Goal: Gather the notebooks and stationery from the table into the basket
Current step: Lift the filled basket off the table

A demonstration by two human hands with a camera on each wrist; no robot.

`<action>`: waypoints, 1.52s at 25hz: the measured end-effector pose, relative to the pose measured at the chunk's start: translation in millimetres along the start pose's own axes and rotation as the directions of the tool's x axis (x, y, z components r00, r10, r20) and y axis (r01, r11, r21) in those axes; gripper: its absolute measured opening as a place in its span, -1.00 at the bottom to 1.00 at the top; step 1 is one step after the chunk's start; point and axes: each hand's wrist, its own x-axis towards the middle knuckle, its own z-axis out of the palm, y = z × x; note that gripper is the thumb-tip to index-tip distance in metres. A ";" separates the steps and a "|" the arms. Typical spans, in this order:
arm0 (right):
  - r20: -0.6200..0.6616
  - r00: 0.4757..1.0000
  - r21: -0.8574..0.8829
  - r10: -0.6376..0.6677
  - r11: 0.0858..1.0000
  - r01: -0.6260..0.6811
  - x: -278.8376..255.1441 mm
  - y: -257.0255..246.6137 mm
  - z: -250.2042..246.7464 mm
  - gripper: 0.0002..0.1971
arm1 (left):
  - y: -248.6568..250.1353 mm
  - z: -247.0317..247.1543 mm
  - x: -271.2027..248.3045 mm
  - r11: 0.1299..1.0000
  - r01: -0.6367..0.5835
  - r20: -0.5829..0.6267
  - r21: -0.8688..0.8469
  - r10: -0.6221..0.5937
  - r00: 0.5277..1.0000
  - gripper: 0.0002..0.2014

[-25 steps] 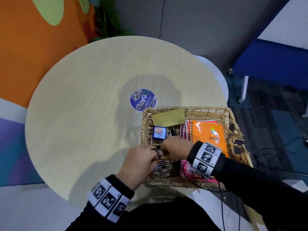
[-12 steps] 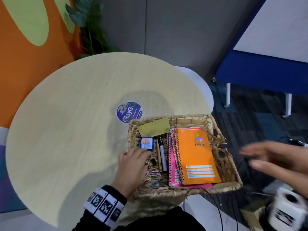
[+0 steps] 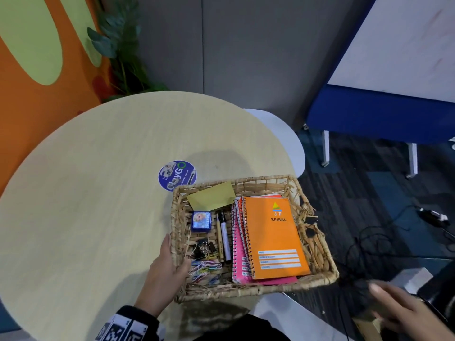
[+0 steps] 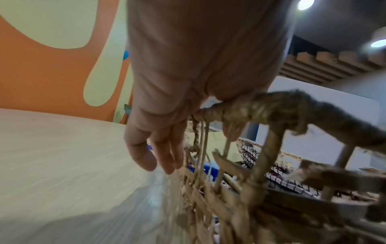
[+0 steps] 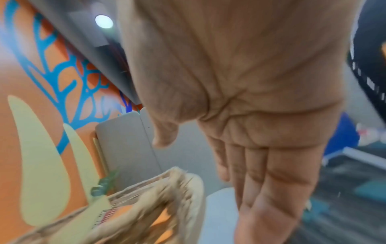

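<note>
Grasping basket (image 3: 317, 254) rim: left hand (image 3: 164, 271) | wrist view shows thumb inside | right hand (image 3: 403, 313) released

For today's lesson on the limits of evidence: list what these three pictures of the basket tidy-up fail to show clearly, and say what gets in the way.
1. Head view: the notebooks under the orange notebook are covered; only edges show, so no count.
2. Head view: the right hand is blurred and cut by the edge.
3. Left wrist view: the left hand hides much of the basket.
4. Head view: small print on the round sticker is too small.
</note>
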 end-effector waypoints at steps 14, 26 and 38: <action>0.301 0.921 -0.161 -0.249 0.938 0.306 13.2 -63.6 50.4 -0.80 | 14.0 -4.6 -30.7 0.999 0.029 -0.258 0.034 -0.020 0.966 -0.64; 0.662 0.590 -0.050 -0.463 0.758 0.651 20.6 -273.1 246.6 -0.76 | -19.9 -115.1 -41.6 0.935 0.018 -0.731 -0.355 -0.290 0.618 -0.73; 0.701 0.323 -0.171 -0.636 0.290 0.942 41.8 -412.4 545.6 -0.78 | -95.6 -175.3 97.1 0.726 0.004 -0.705 -0.687 -0.668 0.239 -0.70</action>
